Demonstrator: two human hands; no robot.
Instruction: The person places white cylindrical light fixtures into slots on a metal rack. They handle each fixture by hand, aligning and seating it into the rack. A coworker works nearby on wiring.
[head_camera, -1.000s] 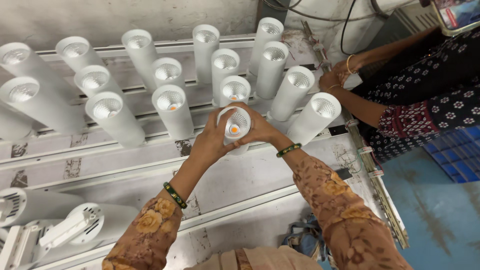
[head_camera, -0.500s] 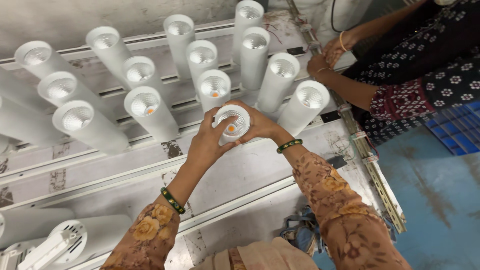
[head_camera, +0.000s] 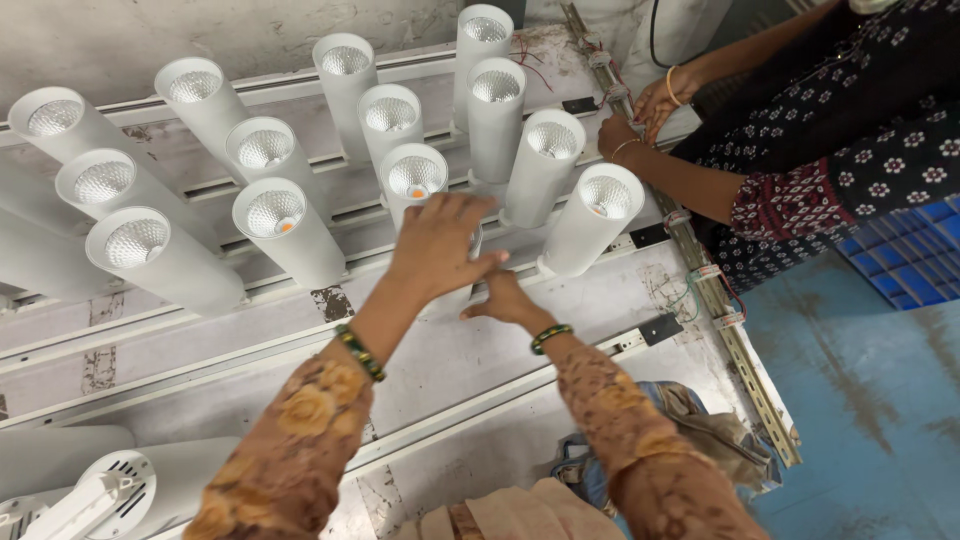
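Rows of white cylindrical lamps stand tilted on a white rack (head_camera: 200, 340). My left hand (head_camera: 440, 245) lies palm down over the top of one white lamp (head_camera: 472, 262) in the front row and hides most of it. My right hand (head_camera: 505, 300) reaches in below and touches the lamp's lower body with its fingertips. Right behind my left hand stands another lamp with an orange dot in its lens (head_camera: 414, 177). To the right a further lamp (head_camera: 598, 215) leans outward.
Another person in a dark patterned top works at the right, with their hands (head_camera: 630, 120) on a metal rail with wiring (head_camera: 715, 290). More white lamp housings (head_camera: 90, 490) lie at the lower left. A blue crate (head_camera: 915, 255) stands on the blue floor at the right.
The lamp I held up with both hands has gone down into the front row. My left hand has moved over its top and my right hand has dropped to its base.
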